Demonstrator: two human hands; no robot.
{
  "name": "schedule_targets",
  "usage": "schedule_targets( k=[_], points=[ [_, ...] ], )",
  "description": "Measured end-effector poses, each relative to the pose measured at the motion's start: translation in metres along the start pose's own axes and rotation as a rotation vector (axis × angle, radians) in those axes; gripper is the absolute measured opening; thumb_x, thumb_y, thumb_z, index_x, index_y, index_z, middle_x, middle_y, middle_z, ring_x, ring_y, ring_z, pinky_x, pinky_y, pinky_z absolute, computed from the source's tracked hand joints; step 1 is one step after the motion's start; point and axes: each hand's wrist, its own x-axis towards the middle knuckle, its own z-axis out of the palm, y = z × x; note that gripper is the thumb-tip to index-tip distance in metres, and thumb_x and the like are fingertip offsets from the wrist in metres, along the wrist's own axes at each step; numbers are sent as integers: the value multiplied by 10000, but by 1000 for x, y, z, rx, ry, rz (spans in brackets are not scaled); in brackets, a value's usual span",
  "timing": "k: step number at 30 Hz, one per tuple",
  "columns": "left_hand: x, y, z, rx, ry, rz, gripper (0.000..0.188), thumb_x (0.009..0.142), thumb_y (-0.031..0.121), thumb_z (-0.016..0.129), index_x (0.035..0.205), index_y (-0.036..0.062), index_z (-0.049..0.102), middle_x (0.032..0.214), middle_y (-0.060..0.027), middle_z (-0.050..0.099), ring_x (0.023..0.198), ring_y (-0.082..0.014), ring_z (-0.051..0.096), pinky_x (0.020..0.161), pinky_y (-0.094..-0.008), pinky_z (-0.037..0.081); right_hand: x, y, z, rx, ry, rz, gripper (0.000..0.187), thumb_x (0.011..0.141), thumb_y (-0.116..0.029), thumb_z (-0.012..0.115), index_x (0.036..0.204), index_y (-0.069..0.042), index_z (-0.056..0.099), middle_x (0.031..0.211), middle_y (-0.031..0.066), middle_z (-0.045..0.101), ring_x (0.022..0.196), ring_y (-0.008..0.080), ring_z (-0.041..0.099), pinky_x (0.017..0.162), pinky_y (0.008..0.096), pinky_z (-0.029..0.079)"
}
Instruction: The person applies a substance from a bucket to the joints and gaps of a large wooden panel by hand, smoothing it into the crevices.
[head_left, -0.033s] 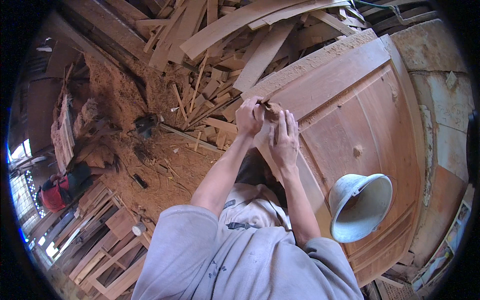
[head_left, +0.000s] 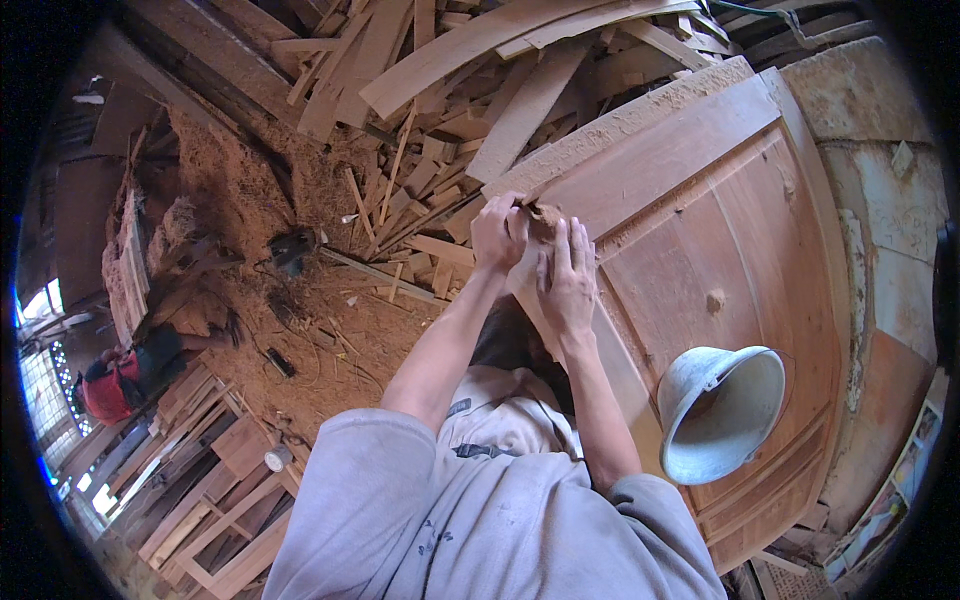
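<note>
A panelled wooden door (head_left: 655, 170) lies flat in front of me, dusted with sawdust along its grooves. At its near left corner my left hand (head_left: 498, 235) is closed, fingers curled beside the edge; what they hold, if anything, I cannot make out. My right hand (head_left: 569, 285) rests with fingers stretched out and together on the corner, close to my left. Between the fingertips sits a brown, crumbly clump (head_left: 546, 214), touching the wood. A smaller lump (head_left: 715, 299) lies on the door panel farther right.
A pale bucket (head_left: 690, 415) lies tipped on the door, at my right. Wood offcuts (head_left: 430, 170) are heaped beyond the door. Sawdust covers the floor (head_left: 330, 375) at left. Stacked wooden frames (head_left: 215, 530) and a person in red (head_left: 108, 392) are at far left.
</note>
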Motion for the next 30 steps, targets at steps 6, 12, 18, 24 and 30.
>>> schedule_targets(
  k=[6, 12, 18, 24, 30],
  points=[
    [1, -3, 5, -64, 20, 15, 360, 922, 298, 380, 976, 53, 638, 893, -228, 650, 872, -433, 618, 756, -502, 487, 7, -1, 18, -10, -88, -115, 502, 953, -221, 497, 1409, -12, 470, 1467, 224, 437, 1387, 343, 397, 1155, 489, 288],
    [-2, -4, 4, -34, -20, -33, 342, 911, 277, 393, 968, 48, 641, 898, -219, 654, 871, -424, 623, 755, -488, 495, 9, -2, 10, 29, -60, -84, 477, 952, -177, 500, 1400, -17, 479, 1451, 210, 459, 1370, 334, 419, 1148, 486, 304],
    [-3, 2, 3, -92, 46, -38, 327, 905, 255, 395, 956, 42, 637, 911, -221, 657, 881, -419, 624, 763, -482, 500, 21, 11, 19, 26, -90, -196, 450, 943, -116, 514, 1382, -14, 496, 1431, 214, 472, 1350, 342, 431, 1123, 443, 355],
    [1, 4, -1, -23, -5, -14, 321, 902, 255, 394, 956, 50, 636, 906, -215, 658, 875, -419, 623, 755, -489, 499, 33, 3, 14, 134, 16, -66, 445, 851, -22, 563, 1294, 14, 540, 1218, 183, 585, 1106, 368, 547, 979, 422, 463],
    [-1, 0, 2, -3, 14, -21, 319, 900, 259, 396, 969, 62, 638, 904, -207, 657, 870, -420, 623, 757, -496, 499, 42, 4, 26, 218, 6, -26, 246, 883, -78, 630, 1120, -13, 640, 1074, 193, 619, 1016, 369, 589, 886, 433, 495]
  ],
)
